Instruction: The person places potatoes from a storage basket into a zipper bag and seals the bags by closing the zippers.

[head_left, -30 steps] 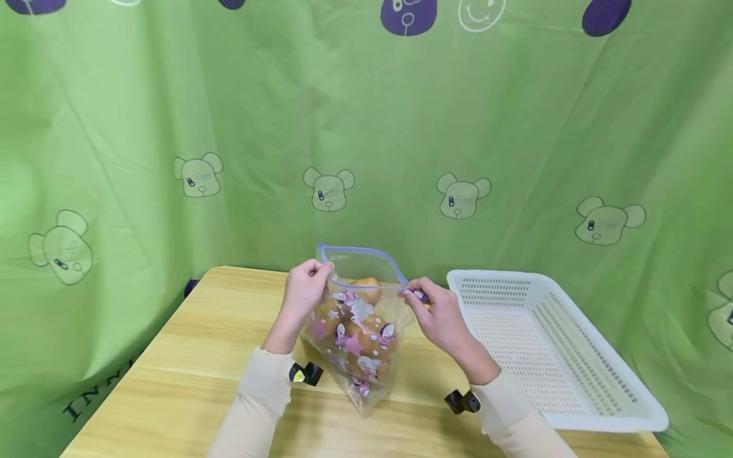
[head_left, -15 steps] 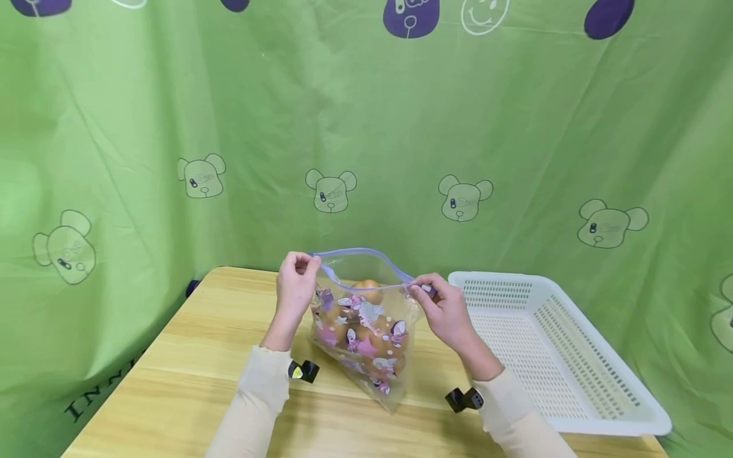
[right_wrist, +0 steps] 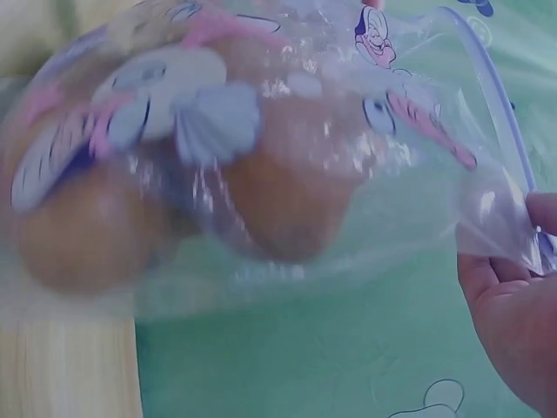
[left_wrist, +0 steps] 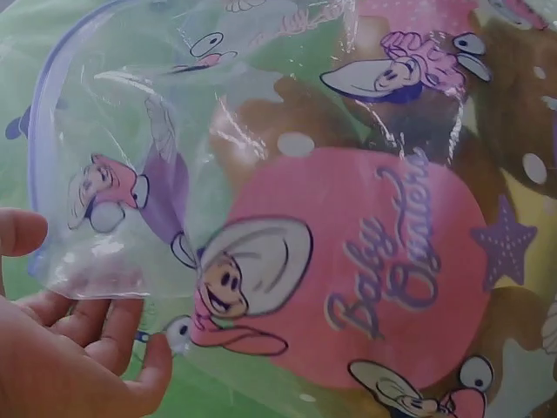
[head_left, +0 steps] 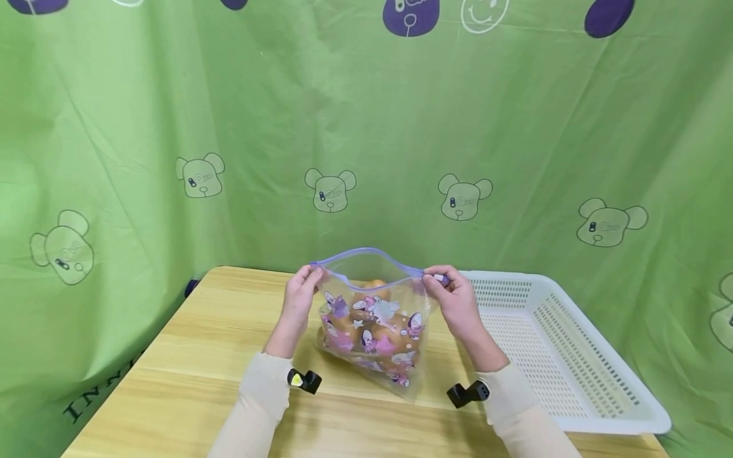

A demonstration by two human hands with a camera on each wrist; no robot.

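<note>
A clear zip bag (head_left: 380,327) printed with pink and purple cartoon figures hangs between my two hands, its purple-edged mouth spread apart. Through the plastic show several round, orange-brown things (right_wrist: 291,196) that look like fruit. My left hand (head_left: 298,299) pinches the left corner of the mouth between thumb and fingers; the left wrist view shows this corner beside the thumb. At the right corner, my right hand (head_left: 458,305) grips the edge, next to a purple slider (head_left: 441,278). Large "Baby Oysters" lettering faces the left wrist camera.
On the right of the wooden table (head_left: 189,362) stands a white perforated plastic basket (head_left: 624,375), close to my right forearm. Behind the table hangs a green curtain (head_left: 389,127) with bear-head prints. A small black camera sits on each wrist.
The bag's mouth has been drawn wider, with the right hand moving right and slightly up. The bag's lower part has swung to the right, and its bottom corner now hangs higher.
</note>
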